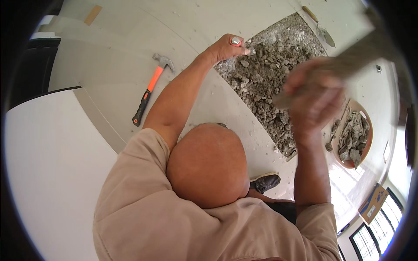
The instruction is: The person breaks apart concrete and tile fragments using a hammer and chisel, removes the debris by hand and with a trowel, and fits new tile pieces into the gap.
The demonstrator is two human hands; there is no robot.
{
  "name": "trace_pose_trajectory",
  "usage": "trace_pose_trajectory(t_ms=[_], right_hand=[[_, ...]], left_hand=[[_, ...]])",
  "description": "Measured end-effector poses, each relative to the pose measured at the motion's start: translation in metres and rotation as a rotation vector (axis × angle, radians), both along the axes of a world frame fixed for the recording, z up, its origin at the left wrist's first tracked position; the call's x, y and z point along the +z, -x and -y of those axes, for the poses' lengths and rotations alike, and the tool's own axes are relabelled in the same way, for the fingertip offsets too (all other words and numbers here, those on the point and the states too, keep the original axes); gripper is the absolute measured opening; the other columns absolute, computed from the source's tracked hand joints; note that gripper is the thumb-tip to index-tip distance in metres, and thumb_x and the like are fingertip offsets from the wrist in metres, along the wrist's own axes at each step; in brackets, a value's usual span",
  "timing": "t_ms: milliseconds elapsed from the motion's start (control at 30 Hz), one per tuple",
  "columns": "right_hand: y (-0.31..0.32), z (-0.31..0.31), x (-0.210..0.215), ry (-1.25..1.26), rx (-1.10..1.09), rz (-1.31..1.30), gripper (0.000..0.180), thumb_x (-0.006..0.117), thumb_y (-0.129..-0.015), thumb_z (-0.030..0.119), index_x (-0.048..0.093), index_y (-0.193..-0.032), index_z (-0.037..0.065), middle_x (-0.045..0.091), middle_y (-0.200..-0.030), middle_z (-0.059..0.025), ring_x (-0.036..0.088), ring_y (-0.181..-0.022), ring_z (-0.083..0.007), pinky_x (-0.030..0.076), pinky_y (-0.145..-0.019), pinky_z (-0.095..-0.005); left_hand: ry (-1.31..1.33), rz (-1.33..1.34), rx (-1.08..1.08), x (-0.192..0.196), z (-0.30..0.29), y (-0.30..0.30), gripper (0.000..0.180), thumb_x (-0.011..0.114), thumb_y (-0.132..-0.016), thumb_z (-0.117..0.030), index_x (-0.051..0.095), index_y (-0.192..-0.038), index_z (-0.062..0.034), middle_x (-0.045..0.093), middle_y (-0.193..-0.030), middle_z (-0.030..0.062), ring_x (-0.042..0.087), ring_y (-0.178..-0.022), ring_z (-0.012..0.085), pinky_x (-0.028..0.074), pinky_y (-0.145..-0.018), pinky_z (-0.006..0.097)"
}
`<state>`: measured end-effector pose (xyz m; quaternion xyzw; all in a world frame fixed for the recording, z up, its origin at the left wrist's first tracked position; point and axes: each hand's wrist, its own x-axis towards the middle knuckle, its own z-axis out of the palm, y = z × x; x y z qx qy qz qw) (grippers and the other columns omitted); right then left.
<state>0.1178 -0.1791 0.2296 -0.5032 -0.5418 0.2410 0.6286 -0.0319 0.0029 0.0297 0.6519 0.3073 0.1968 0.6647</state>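
My left hand [228, 47] is closed round a chisel [235, 41] with an orange guard and a round metal top. The chisel's tip end points at the upper left edge of a broken-up floor patch [270, 65] full of grey rubble. Raised over the patch's right side, my right hand [315, 93] grips the thick handle of a hammer [357, 56]. Motion smears that hammer, and its dark head lies near the right rim. To the left of my left forearm, a claw hammer [152, 87] with an orange and black handle lies on the tiles.
A trowel [320, 27] lies beyond the patch's far right corner. At the right stands an orange-pink basin [369, 145] holding rubble chunks. A cardboard box [373, 204] is farther right, near windows. My shoe [265, 182] rests by the patch's near edge; a white panel [52, 174] fills the left.
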Motion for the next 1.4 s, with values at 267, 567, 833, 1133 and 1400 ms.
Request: trace_pose_trajectory(t_ms=[267,567,833,1133,1400], right_hand=[[-0.004,-0.010,-0.025,0.809,0.081,0.521,0.033,0.056,-0.108,0.030,0.056,-0.102,-0.003,0.063,-0.067,-0.0241,0.067,-0.061,-0.0383,0.049,-0.054,-0.0500],[-0.009,-0.018,-0.030,0.191,0.026,0.289,0.025,0.053,-0.110,0.023,0.058,-0.105,-0.001,0.059,-0.069,-0.0026,0.052,-0.057,-0.0086,0.040,-0.049,-0.0266],[0.000,-0.013,0.026,0.699,0.017,0.258,0.033,0.055,-0.110,0.032,0.060,-0.100,0.002,0.060,-0.068,-0.0041,0.055,-0.057,-0.0129,0.043,-0.050,-0.0319],[-0.013,-0.021,-0.054,0.609,0.147,0.808,0.039,0.051,-0.109,0.032,0.057,-0.113,-0.006,0.063,-0.074,-0.0268,0.067,-0.075,-0.0484,0.055,-0.069,-0.0550],[0.004,-0.025,0.058,0.320,0.062,0.205,0.037,0.053,-0.111,0.035,0.064,-0.111,0.000,0.060,-0.074,-0.0040,0.056,-0.055,-0.0068,0.044,-0.047,-0.0225]], left_hand=[[0.099,0.086,0.059,-0.019,0.004,0.001,0.017,0.082,-0.085,-0.016,0.068,-0.078,-0.0101,0.062,-0.068,-0.0025,0.055,-0.062,0.0086,0.045,-0.059,0.029],[0.023,0.066,0.014,-0.012,0.001,-0.009,0.029,0.082,-0.086,-0.021,0.061,-0.070,-0.0112,0.057,-0.065,-0.0048,0.052,-0.063,0.0068,0.042,-0.058,0.028],[0.097,0.061,0.056,-0.016,-0.001,0.012,0.027,0.080,-0.087,-0.016,0.060,-0.071,-0.0096,0.059,-0.066,-0.0017,0.054,-0.061,0.0089,0.044,-0.058,0.028],[0.106,0.053,0.089,-0.015,-0.002,-0.004,0.027,0.078,-0.088,-0.013,0.059,-0.070,-0.0101,0.056,-0.066,-0.0014,0.052,-0.061,0.0096,0.043,-0.058,0.028],[0.117,0.086,0.058,-0.021,0.002,0.003,0.029,0.079,-0.089,-0.015,0.057,-0.071,-0.0107,0.056,-0.066,-0.0020,0.051,-0.062,0.0092,0.043,-0.058,0.028]])
